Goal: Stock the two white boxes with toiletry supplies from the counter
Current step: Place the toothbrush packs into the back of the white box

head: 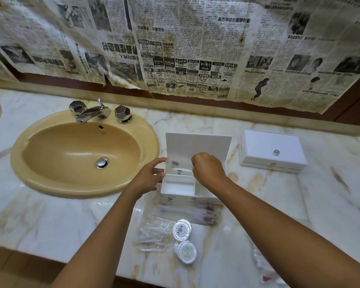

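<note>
Hands [208, 169] over open box [178, 188], lid [197, 145] upright

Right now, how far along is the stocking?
Early. The open box has packets only in its back compartment; its front ones look bare. Both hands, left and right, work a packet in there. Left: floss picks, round soaps, toothbrush packs, and the closed box.

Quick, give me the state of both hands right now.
Left hand: open, fingertips at the open white box's left edge.
Right hand: curled over the box; whether it holds anything cannot be told.
</note>
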The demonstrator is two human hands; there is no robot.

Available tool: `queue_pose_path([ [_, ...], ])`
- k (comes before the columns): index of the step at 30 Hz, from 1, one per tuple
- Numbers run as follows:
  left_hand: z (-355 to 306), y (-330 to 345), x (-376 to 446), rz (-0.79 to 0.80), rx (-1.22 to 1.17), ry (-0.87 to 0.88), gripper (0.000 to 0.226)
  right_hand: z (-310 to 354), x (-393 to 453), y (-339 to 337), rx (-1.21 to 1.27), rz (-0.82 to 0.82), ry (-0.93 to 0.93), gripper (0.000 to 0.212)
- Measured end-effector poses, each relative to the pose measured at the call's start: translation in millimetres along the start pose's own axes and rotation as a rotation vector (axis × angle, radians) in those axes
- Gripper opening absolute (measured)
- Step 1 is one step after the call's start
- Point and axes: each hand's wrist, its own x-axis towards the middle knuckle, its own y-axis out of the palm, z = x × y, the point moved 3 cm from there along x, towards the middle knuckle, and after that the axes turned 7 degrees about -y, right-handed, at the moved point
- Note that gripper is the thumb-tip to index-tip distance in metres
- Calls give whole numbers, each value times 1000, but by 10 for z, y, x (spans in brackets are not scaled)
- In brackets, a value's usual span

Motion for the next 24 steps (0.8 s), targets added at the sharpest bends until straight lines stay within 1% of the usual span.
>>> queue_pose_path([
  [2,5,4,11,7,7,11,39,-35,21,77,9,24,23,33],
  [4,12,9,16,7,12,15,39,-54,38,151,33,59,61,33],
  [9,4,15,0,-7,3,21,39,-137,79,283,165,180,152,26],
  [11,3,19,-2,-12,-1,21,39,-123,68,255,148,152,128,23],
  [13,1,26,-1,-14,-5,24,39,-36,54,204,129,66,47,22],
  [14,-1,27,-4,-16,-6,24,39,22,45,194,134,39,-3,27],
  [15,-1,28,-5,-15,-6,25,39,80,36,199,149,50,-42,35],
  [18,-6,36,-13,-13,6,33,40,164,3,314,128,220,-84,59],
  [20,-4,40,-17,-13,5,33,40,126,-19,410,66,310,-80,65],
  [24,-2,58,-30,-17,3,33,40,76,-31,460,114,372,-29,70],
])
